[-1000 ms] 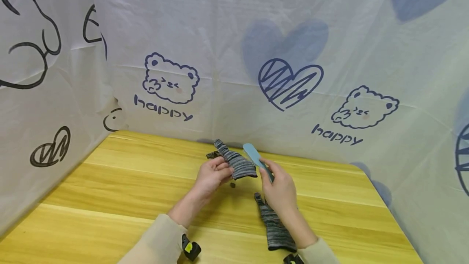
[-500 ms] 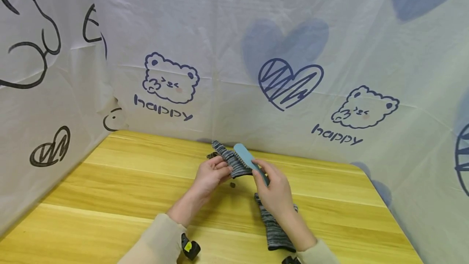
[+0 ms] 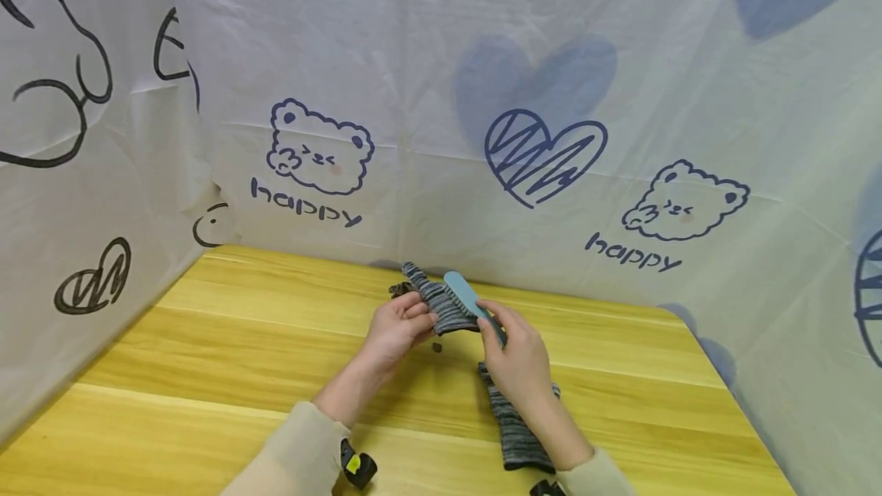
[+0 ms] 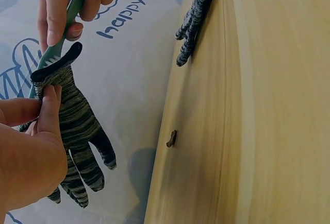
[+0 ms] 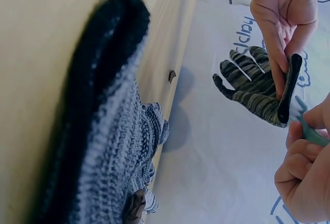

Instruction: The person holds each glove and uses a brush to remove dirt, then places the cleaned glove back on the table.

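Observation:
My left hand (image 3: 396, 331) pinches a grey and black striped knit glove (image 3: 436, 298) by its cuff, raised above the table. In the left wrist view the glove's fingers (image 4: 85, 165) hang down. My right hand (image 3: 521, 358) grips the handle of a light blue brush (image 3: 460, 289), and its bristles lie against the glove near the cuff. The left wrist view shows the brush mostly hidden behind glove and fingers. A second matching glove (image 3: 520, 435) lies on the table below my right hand, partly covered by that forearm; its dark cuff (image 5: 85, 105) looms close in the right wrist view.
A small brown piece (image 4: 171, 138) lies on the wooden table (image 3: 276, 373). Another brown scrap (image 5: 135, 206) rests by the second glove. A dark brown patch (image 3: 400, 291) beside the held glove is unclear. A printed white cloth (image 3: 413, 174) hangs behind the table.
The brush has moved left from beside the glove onto its surface, then shifted slightly back to the right. My left hand has stayed nearly still, holding the glove.

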### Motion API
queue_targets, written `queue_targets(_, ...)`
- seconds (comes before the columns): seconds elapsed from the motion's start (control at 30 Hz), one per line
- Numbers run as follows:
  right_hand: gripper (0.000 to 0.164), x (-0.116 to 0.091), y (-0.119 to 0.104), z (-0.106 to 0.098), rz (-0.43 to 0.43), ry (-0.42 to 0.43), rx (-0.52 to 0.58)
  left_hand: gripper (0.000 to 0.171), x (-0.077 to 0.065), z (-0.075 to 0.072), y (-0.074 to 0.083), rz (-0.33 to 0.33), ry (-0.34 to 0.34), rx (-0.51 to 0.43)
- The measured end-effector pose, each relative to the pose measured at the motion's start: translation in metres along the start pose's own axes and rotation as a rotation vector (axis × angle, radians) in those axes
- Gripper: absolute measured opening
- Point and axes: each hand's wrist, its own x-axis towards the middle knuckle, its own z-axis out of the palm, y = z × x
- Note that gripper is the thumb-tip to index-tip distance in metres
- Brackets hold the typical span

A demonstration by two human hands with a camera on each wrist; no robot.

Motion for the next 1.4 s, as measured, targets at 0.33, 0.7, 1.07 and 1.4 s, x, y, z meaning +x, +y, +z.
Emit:
queue_targets(0.33, 0.028, 0.003, 0.003, -0.001, 0.07, 0.017, -0.017, 0.061, 0.0, 0.001, 0.001, -0.001, -0.017, 0.024)
queue_targets(0.7, 0.029, 0.004, 0.009, -0.005, 0.128, 0.019, 0.006, 0.049, -0.001, -0.002, 0.002, 0.007, -0.014, 0.011)
queue_targets(1.07, 0.031, 0.003, -0.001, -0.003, -0.135, -0.038, 0.145, 0.048, 0.001, -0.004, 0.001, 0.012, -0.025, 0.012)
queue_targets(1.4, 0.029, 0.001, 0.0, 0.001, -0.092, -0.038, 0.066, 0.054, 0.0, -0.003, 0.002, -0.003, -0.036, 0.021)
